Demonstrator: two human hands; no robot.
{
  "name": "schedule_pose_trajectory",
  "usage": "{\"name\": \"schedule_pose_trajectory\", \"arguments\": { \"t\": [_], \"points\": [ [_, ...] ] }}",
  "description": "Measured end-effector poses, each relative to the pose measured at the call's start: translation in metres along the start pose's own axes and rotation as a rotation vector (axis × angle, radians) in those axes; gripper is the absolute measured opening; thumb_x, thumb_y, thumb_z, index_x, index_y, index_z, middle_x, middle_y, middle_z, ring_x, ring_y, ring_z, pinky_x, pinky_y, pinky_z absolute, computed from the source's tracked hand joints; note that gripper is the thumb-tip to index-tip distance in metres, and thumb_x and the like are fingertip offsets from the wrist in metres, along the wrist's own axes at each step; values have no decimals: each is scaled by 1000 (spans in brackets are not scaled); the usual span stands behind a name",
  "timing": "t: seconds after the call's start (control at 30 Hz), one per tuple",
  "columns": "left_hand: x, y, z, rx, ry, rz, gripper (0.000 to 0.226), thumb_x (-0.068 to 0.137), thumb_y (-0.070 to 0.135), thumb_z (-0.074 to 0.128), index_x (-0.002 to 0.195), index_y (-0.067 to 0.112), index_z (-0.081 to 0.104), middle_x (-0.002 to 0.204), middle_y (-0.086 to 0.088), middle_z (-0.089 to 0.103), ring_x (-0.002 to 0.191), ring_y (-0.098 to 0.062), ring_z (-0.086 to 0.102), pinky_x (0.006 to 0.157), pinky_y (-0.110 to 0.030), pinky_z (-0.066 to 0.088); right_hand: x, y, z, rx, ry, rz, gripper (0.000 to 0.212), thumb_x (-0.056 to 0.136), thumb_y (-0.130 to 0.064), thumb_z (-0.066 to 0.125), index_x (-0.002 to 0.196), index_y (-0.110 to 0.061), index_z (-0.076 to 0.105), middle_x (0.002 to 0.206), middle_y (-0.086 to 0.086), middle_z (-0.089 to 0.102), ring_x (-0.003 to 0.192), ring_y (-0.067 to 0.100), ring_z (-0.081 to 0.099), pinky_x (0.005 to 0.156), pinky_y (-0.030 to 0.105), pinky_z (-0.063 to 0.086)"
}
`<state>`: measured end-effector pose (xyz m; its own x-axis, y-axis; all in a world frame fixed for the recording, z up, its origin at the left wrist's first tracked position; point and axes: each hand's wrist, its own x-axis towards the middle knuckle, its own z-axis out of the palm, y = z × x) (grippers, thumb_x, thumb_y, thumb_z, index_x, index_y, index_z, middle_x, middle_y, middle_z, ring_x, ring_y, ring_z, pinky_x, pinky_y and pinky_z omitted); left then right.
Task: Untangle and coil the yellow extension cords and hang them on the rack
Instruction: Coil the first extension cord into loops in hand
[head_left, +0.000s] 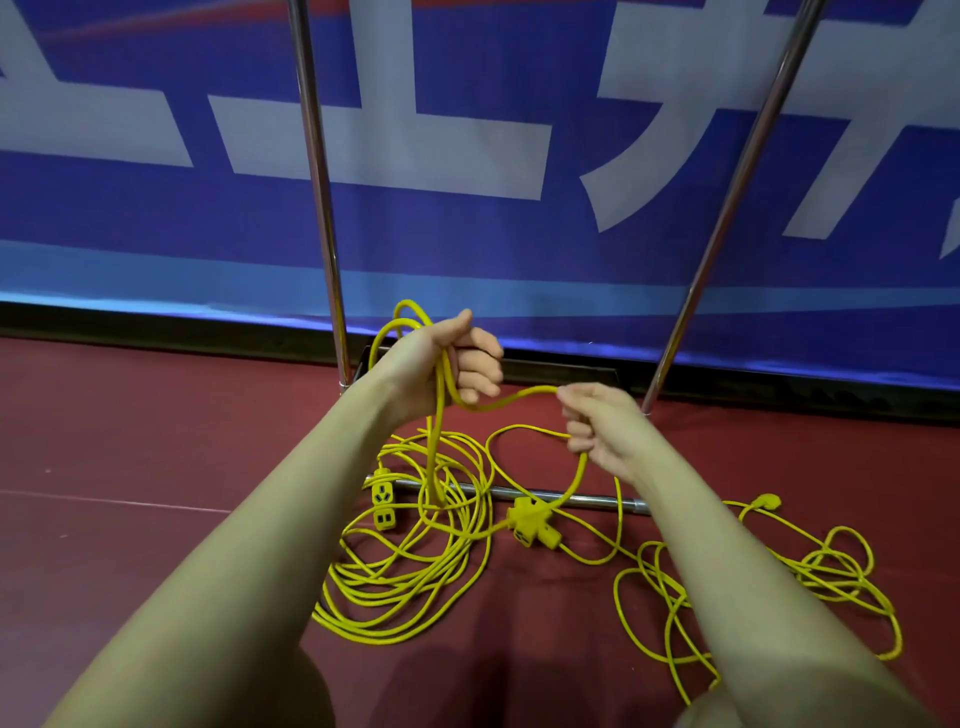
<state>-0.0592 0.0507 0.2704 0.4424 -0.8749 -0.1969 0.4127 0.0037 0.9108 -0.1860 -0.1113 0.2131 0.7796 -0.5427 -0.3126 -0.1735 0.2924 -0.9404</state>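
Observation:
My left hand (447, 361) is shut on a few loops of yellow extension cord (441, 415) held above the floor. A short span of the same cord runs across to my right hand (602, 426), which pinches it; from there it drops to a yellow three-way socket block (530, 525) on the floor. A loose pile of yellow cord (400, 582) lies under my left hand with another yellow socket (384, 501) at its edge. A second tangle of yellow cord (769, 587) with a plug (769, 501) lies at the right. The rack's two metal uprights (322, 208) (737, 208) rise behind.
The rack's low metal crossbar (597, 498) lies along the red floor (130, 441) under the cords. A blue banner (467, 234) with white characters stands right behind the rack. My knees show at the bottom edge.

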Motion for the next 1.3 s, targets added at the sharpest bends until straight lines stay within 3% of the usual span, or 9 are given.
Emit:
{"name": "schedule_pose_trajectory", "arguments": {
  "t": [0.13, 0.3, 0.4, 0.53, 0.63, 0.8, 1.07, 1.17, 1.3],
  "points": [
    [0, -7, 4, 227, -145, -148, 51, 101, 30, 26, 87, -1, 65, 80, -15, 73, 71, -21, 72, 61, -23, 55, -14, -33, 4, 491, -84, 92, 16, 96, -8, 42, 80, -8, 46, 68, 8, 42, 40, 7, 37, 37, 14, 26],
    [3, -30, 16, 520, -372, -192, 33, 101, 12, 31, 121, 3, 55, 127, -12, 58, 108, -13, 62, 100, -22, 45, -30, -55, 10, 702, -124, 81, 25, 90, -28, 52, 85, -3, 50, 77, 9, 44, 57, 16, 36, 47, 21, 32],
    [2, -37, 26, 621, -487, -145, 30, 100, 5, 35, 123, 9, 53, 130, -3, 55, 114, -3, 56, 105, -19, 39, -31, -60, 10, 780, -87, 56, 29, 90, -31, 53, 90, -3, 49, 81, 10, 40, 63, 18, 35, 54, 24, 30],
    [7, -44, 34, 642, -551, -9, 13, 95, 13, 47, 103, 14, 57, 108, -3, 67, 105, -5, 59, 95, -20, 41, -31, -60, 7, 780, -82, 20, 34, 92, -37, 51, 94, -3, 48, 80, 10, 42, 64, 19, 40, 58, 27, 34],
    [11, -47, 36, 421, -479, 71, 5, 90, 12, 48, 93, 14, 52, 93, 0, 71, 97, -10, 63, 88, -24, 44, -28, -57, 2, 652, -53, -20, 32, 96, -38, 46, 95, -6, 48, 83, 14, 53, 71, 22, 53, 65, 30, 43],
    [15, -35, 37, -91, -267, 169, 11, 93, 6, 42, 91, 14, 49, 95, -4, 73, 91, -15, 70, 78, -26, 54, -25, -45, -7, 239, -27, -39, 26, 100, -28, 38, 89, -10, 53, 83, 9, 62, 73, 20, 61, 69, 28, 45],
    [14, -4, 24, -483, 23, 402, 22, 99, 3, 32, 88, 12, 49, 96, -7, 73, 90, -18, 71, 81, -31, 55, -33, -30, 3, -167, -425, 27, 33, 99, -31, 37, 101, -8, 60, 91, 8, 70, 80, 20, 67, 77, 28, 49],
    [11, 2, 17, -558, 83, 445, 21, 100, 4, 33, 93, 10, 52, 95, -8, 73, 87, -20, 71, 81, -32, 55, -34, -24, 9, -288, -521, 5, 19, 95, -19, 45, 99, -9, 61, 78, 1, 62, 66, 15, 59, 69, 27, 46],
    [9, 6, 6, -451, 130, 386, 22, 100, 12, 38, 107, 7, 58, 98, -10, 72, 91, -19, 70, 85, -29, 54, -30, -23, 14, -161, -424, -66, 19, 98, -9, 41, 93, -5, 59, 59, -4, 43, 44, 5, 33, 46, 17, 27]
  ]
}}
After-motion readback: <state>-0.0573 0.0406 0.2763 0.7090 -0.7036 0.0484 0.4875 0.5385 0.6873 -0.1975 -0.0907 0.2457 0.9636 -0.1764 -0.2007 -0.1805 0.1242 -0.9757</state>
